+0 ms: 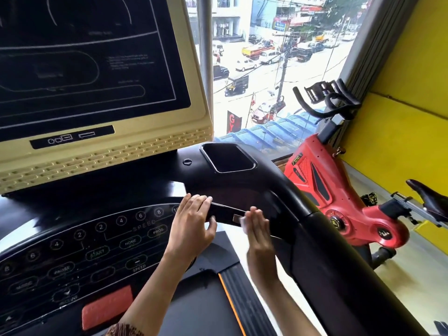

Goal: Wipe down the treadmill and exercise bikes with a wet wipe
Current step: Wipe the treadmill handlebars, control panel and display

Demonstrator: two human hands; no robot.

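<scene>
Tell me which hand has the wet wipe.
The right hand: it presses the white wet wipe against the treadmill's black handlebar. The left hand grips that handlebar without a wipe.

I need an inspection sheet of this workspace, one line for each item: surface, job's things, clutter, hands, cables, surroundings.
Surface: black treadmill console with printed buttons, below a cream-framed dark screen.
Job's things: white wet wipe lies against the black handle bar; red exercise bike stands to the right, untouched.
Clutter: nothing seen.
Hands: left hand grips the black handle bar; right hand presses the wipe on it with straight fingers.
Cables: nothing seen on the machines.
Surroundings: glass window over a street with vehicles; yellow wall behind the bike.
</scene>
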